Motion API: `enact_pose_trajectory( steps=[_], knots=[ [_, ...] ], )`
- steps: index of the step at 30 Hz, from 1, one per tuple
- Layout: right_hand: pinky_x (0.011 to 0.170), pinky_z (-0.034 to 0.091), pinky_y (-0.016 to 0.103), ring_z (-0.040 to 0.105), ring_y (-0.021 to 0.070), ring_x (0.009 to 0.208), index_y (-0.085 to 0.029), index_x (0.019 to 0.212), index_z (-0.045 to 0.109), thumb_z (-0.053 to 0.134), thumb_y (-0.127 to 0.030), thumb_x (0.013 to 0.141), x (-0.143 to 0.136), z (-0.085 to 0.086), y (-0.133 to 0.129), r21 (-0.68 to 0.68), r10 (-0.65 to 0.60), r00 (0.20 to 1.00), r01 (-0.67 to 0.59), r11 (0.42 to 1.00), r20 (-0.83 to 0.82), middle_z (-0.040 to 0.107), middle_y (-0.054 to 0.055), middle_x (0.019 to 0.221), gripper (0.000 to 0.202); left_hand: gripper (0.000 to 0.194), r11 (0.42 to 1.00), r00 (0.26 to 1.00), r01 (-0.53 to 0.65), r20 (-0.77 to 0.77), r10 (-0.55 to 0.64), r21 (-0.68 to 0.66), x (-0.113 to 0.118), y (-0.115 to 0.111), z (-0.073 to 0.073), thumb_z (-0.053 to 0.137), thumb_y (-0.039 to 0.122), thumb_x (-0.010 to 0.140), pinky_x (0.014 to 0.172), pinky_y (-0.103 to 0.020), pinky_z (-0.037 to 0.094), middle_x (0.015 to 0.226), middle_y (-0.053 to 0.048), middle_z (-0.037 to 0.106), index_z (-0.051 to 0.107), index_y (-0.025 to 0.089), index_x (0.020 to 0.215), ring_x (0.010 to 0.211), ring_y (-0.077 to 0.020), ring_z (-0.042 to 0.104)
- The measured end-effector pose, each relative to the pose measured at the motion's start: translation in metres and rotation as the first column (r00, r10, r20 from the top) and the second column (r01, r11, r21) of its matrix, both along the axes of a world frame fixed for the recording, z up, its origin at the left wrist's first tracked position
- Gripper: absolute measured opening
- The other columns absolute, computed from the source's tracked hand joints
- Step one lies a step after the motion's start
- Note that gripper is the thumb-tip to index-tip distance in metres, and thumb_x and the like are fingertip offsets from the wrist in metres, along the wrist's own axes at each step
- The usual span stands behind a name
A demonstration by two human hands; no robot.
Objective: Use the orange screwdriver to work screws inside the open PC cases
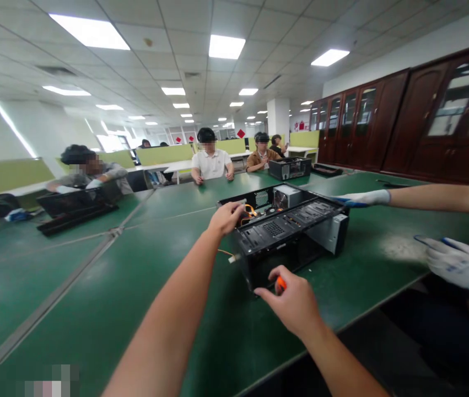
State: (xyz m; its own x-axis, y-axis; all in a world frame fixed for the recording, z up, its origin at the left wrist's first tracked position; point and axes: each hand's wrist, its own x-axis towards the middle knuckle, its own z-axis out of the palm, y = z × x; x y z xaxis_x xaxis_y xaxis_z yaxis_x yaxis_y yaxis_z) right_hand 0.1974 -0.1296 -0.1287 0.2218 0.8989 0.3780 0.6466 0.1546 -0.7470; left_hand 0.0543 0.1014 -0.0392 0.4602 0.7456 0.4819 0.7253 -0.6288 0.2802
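Note:
An opened black computer case [273, 226] lies on the green table [168, 248], with a silver power supply [287, 196] and orange and yellow wires inside. My left hand [226, 218] is at the case's left rim, its fingers closed over the edge beside the wires. Near the case's front lower corner, my right hand [290, 298] is curled around an orange object [281, 283], perhaps a tool handle; the rest of it is hidden in the palm. A loose wire with a white connector [233, 258] hangs out at the case's left side.
At the right, a co-worker's gloved hand [362, 198] touches the case's far end, and another gloved hand [459, 264] is near the table edge. A second case [290, 168] stands farther back. People sit across the table; black panels [75, 212] lie left.

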Motion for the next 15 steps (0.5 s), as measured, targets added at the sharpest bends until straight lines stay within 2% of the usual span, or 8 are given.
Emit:
enact_pose_trajectory(
  steps=[3, 5, 7, 9, 11, 13, 15],
  knots=[
    [0.061, 0.039, 0.028, 0.068, 0.0226, 0.068, -0.024, 0.089, 0.062, 0.075, -0.059, 0.073, -0.03, -0.005, 0.026, 0.021, -0.049, 0.985, 0.046, 0.999, 0.167, 0.071, 0.001, 0.073, 0.041, 0.058, 0.999, 0.997, -0.043, -0.069, 0.041, -0.023, -0.019, 0.008, -0.005, 0.026, 0.045, 0.1, 0.096, -0.037, 0.049, 0.099, -0.011, 0.073, 0.073, 0.015, 0.087, 0.099, -0.0246, 0.065],
    [0.06, 0.04, 0.029, 0.071, 0.0256, 0.071, -0.022, 0.091, 0.062, 0.071, -0.055, 0.079, -0.041, -0.003, 0.035, 0.019, -0.115, 0.962, 0.113, 0.993, 0.248, 0.074, 0.004, 0.078, 0.036, 0.058, 0.999, 0.992, -0.042, -0.121, 0.041, -0.007, -0.026, 0.001, -0.009, 0.023, 0.041, 0.101, 0.106, -0.04, 0.042, 0.095, -0.009, 0.071, 0.071, 0.016, 0.079, 0.1, -0.0232, 0.064],
    [0.06, 0.042, 0.029, 0.073, 0.0267, 0.072, -0.021, 0.094, 0.063, 0.067, -0.049, 0.084, -0.037, -0.002, 0.034, 0.023, -0.162, 0.946, 0.162, 0.986, 0.28, 0.075, 0.007, 0.08, 0.03, 0.058, 0.999, 0.985, -0.035, -0.166, 0.036, 0.013, -0.027, -0.012, -0.01, 0.023, 0.038, 0.102, 0.117, -0.045, 0.029, 0.093, -0.007, 0.071, 0.071, 0.016, 0.078, 0.102, -0.0217, 0.063],
    [0.061, 0.045, 0.03, 0.073, 0.0274, 0.072, -0.022, 0.097, 0.063, 0.067, -0.049, 0.082, -0.021, -0.004, 0.023, 0.025, -0.163, 0.952, 0.162, 0.986, 0.259, 0.076, 0.006, 0.079, 0.031, 0.055, 0.999, 0.98, -0.021, -0.198, 0.026, 0.025, -0.025, -0.031, -0.007, 0.025, 0.039, 0.102, 0.121, -0.047, 0.019, 0.092, -0.005, 0.071, 0.071, 0.017, 0.081, 0.103, -0.0206, 0.063],
    [0.064, 0.049, 0.033, 0.074, 0.0281, 0.074, -0.023, 0.1, 0.064, 0.068, -0.053, 0.078, 0.004, -0.008, 0.003, 0.014, -0.141, 0.97, 0.142, 0.99, 0.199, 0.076, 0.005, 0.08, 0.037, 0.054, 0.999, 0.972, 0.013, -0.233, -0.005, 0.032, -0.022, -0.06, -0.002, 0.027, 0.043, 0.102, 0.123, -0.049, 0.015, 0.095, -0.004, 0.072, 0.072, 0.019, 0.086, 0.104, -0.0203, 0.063],
    [0.068, 0.055, 0.036, 0.074, 0.0282, 0.078, -0.026, 0.103, 0.065, 0.072, -0.057, 0.072, 0.036, -0.016, -0.024, -0.009, -0.116, 0.988, 0.118, 0.993, 0.098, 0.077, 0.004, 0.085, 0.044, 0.055, 0.997, 0.956, 0.069, -0.288, -0.056, 0.036, -0.019, -0.099, 0.002, 0.026, 0.048, 0.102, 0.122, -0.053, 0.012, 0.096, -0.005, 0.073, 0.072, 0.02, 0.09, 0.106, -0.0215, 0.064],
    [0.071, 0.059, 0.039, 0.074, 0.0282, 0.08, -0.032, 0.1, 0.066, 0.075, -0.059, 0.065, 0.076, -0.029, -0.053, -0.025, -0.106, 0.994, 0.106, 0.994, -0.027, 0.078, 0.003, 0.09, 0.045, 0.055, 0.991, 0.934, 0.129, -0.339, -0.111, 0.031, -0.012, -0.149, 0.008, 0.028, 0.053, 0.101, 0.122, -0.054, 0.014, 0.099, -0.006, 0.075, 0.072, 0.021, 0.094, 0.107, -0.0234, 0.065]
  ],
)
